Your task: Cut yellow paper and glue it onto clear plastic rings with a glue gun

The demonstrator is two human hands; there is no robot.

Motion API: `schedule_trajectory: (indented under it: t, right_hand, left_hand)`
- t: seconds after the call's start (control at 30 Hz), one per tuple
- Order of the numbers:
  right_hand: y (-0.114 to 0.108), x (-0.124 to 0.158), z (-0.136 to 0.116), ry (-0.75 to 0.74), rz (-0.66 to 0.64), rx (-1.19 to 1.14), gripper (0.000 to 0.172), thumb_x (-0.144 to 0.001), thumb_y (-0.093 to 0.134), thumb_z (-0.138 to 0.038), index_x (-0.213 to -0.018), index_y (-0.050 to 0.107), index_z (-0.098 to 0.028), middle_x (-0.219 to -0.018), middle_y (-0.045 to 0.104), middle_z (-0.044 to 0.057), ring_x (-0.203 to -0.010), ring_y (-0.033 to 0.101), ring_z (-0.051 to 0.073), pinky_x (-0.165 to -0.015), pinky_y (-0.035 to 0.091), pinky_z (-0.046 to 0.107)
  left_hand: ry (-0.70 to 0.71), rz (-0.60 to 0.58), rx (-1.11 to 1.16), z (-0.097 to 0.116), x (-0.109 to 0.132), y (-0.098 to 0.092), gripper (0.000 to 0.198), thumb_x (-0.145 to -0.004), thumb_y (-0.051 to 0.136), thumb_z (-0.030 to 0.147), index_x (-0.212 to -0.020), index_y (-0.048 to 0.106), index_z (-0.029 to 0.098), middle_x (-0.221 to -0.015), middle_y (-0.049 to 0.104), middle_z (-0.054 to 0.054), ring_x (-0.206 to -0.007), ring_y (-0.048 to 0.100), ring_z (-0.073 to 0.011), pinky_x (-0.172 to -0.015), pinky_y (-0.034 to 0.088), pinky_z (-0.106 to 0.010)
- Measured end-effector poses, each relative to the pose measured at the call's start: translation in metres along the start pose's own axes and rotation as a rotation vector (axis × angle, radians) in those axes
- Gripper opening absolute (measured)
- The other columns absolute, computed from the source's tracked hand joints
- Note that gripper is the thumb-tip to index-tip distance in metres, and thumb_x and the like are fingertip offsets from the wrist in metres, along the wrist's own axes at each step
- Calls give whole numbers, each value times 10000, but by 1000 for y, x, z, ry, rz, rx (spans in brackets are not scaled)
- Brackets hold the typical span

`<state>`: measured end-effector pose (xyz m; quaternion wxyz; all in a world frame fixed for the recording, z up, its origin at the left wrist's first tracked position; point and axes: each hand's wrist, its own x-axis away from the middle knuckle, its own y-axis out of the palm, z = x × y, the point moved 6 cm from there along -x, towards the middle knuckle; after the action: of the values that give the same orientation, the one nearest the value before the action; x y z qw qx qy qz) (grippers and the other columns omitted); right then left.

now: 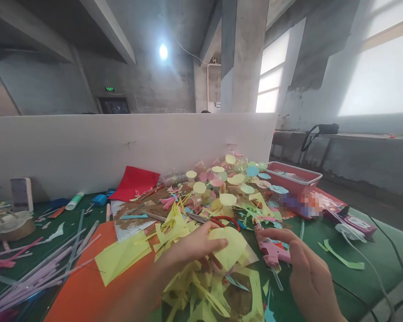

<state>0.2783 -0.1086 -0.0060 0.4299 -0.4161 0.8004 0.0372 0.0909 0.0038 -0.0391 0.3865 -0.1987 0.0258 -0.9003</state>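
Observation:
A rounded piece of yellow paper (231, 250) is pinched between the thumb and fingers of my left hand (196, 246), above a heap of yellow paper scraps (201, 293). Just beyond that hand lies a pair of scissors with red handles (226, 219). My right hand (310, 273) is beside a pink glue gun (272, 254), index finger stretched out over it and nothing in its grasp. I cannot tell whether the fingertip touches the gun. The glue gun rests on the green table (322, 290), a clear glue stick poking from its rear.
Plastic cups topped with coloured paper discs (237, 179) cluster at the back, before a white partition (121, 143). A pink basket (295, 176) stands back right; cables (387, 257) run along the right. Left are straws (53, 275), a phone (21, 194) and orange paper (87, 273).

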Motion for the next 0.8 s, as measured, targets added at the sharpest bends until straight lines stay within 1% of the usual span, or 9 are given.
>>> schedule_trajectory:
  t: [0.07, 0.2, 0.3, 0.37, 0.47, 0.53, 0.6, 0.7, 0.8]
  right_hand:
    - [0, 1, 4, -10, -26, 6, 410, -999, 303, -355, -925, 690, -241, -943, 734, 20, -911, 682, 185, -745, 529, 252]
    - [-1, 0, 11, 49, -42, 19, 418, -999, 299, -373, -908, 683, -234, -933, 729, 41, -880, 685, 200, -691, 533, 261]
    - [2, -2, 13, 93, -68, 41, 420, -997, 299, -390, -912, 681, -236, -915, 731, 45, -844, 690, 200, -643, 535, 254]
    - [8, -4, 12, 102, -99, 49, 418, -993, 307, -404, -902, 679, -237, -890, 731, 43, -806, 694, 196, -611, 535, 246]
    - [22, -10, 7, 79, -177, 71, 422, -991, 306, -419, -877, 668, -232, -833, 721, 43, -751, 686, 192, -622, 535, 251]
    - [35, -16, 4, 60, -250, 120, 411, -993, 302, -418, -877, 650, -232, -825, 713, 45, -736, 674, 192, -612, 523, 258]
    - [50, -24, 1, 46, -352, 211, 366, -995, 315, -390, -909, 635, -235, -869, 713, 50, -749, 668, 199, -593, 505, 264]
    - [81, -34, -2, -3, -588, 435, 269, -982, 373, -256, -987, 639, -216, -966, 709, 72, -828, 678, 224, -648, 500, 293]
    - [115, -36, -5, -93, -824, 671, 233, -925, 456, -123, -1025, 664, -155, -1037, 690, 135, -967, 660, 275, -731, 504, 330]
  left_hand:
    - [6, 9, 35, 3, 2, 0, 508, -744, 685, 426, -1129, 444, 199, -933, 651, -54, -626, 630, -134, -395, 396, -168]
    - [53, 68, 79, 14, 8, -7, 564, -731, 706, 404, -1190, 457, 188, -1026, 671, -94, -768, 666, -177, -462, 486, -197]
    - [98, 140, 67, 25, 15, -19, 575, -722, 719, 415, -1201, 492, 193, -1077, 672, -103, -838, 665, -195, -505, 525, -215]
    - [134, 193, 64, 34, 20, -29, 558, -723, 724, 414, -1193, 518, 193, -1109, 666, -106, -828, 663, -188, -514, 529, -216]
    - [165, 306, 79, 45, 30, -46, 565, -732, 728, 408, -1213, 520, 196, -1138, 664, -105, -801, 657, -172, -526, 526, -213]
    - [179, 390, 96, 50, 36, -55, 585, -737, 730, 412, -1240, 510, 210, -1175, 657, -100, -825, 658, -176, -548, 537, -224]
    - [188, 447, 126, 51, 42, -62, 584, -730, 740, 402, -1237, 520, 215, -1191, 657, -98, -881, 664, -197, -575, 549, -236]
    - [175, 501, 201, 44, 50, -67, 558, -720, 750, 383, -1209, 553, 199, -1134, 686, -105, -917, 682, -233, -636, 568, -273]
    - [187, 571, 259, 32, 57, -74, 534, -731, 742, 392, -1199, 573, 199, -1131, 691, -97, -933, 682, -235, -686, 572, -285]
